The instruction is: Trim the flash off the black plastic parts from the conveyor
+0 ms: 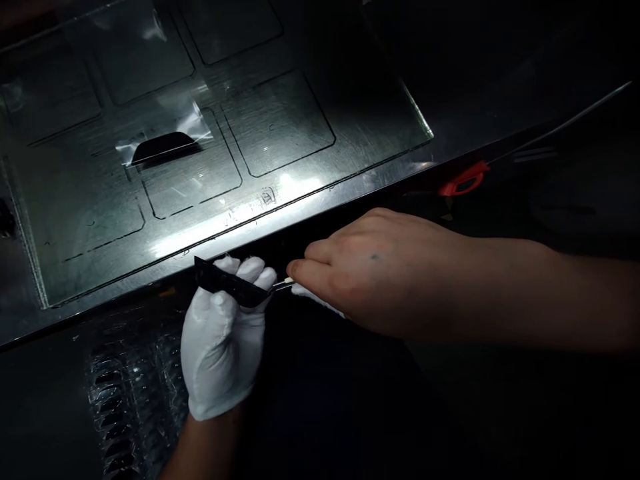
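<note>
My left hand [220,353], in a white glove, grips a narrow, glossy black part [233,285] between thumb and fingers, tilted just below the table edge. My bare right hand [385,273] is closed around a thin, light-coloured tool [283,285] whose kind I cannot make out. Its slim tip reaches the right end of the black part; whether they touch is hard to tell. Some white cloth [317,298] shows beneath my right fingers, and most of it is hidden by the hand.
A glass plate [290,127] with dark rectangular outlines lies on a metal table. On it rests a black trapezoid piece [167,145] with clear film. A clear plastic tray [143,393] with several black pieces sits lower left. A red looped object [465,180] lies beyond my right hand.
</note>
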The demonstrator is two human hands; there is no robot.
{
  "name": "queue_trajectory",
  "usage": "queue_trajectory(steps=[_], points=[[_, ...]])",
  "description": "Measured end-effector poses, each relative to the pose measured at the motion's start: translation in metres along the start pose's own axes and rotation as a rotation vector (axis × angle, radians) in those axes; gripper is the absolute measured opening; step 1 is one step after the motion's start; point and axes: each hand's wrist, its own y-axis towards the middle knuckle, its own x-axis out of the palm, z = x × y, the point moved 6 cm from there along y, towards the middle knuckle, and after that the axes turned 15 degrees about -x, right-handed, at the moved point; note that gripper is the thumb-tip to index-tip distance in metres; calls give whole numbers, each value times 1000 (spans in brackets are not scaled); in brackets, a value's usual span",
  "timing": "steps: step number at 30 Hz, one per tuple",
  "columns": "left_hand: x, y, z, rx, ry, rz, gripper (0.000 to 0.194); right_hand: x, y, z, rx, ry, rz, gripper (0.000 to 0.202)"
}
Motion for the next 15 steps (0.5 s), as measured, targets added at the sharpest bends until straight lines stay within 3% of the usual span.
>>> queue_trajectory(steps=[10,15], points=[[-5,-5,5,223,81,142,21,2,10,-8,13,-23,24,19],[-5,-7,5,267,80,172,23,4,15,-14,28,-17,17,19]])
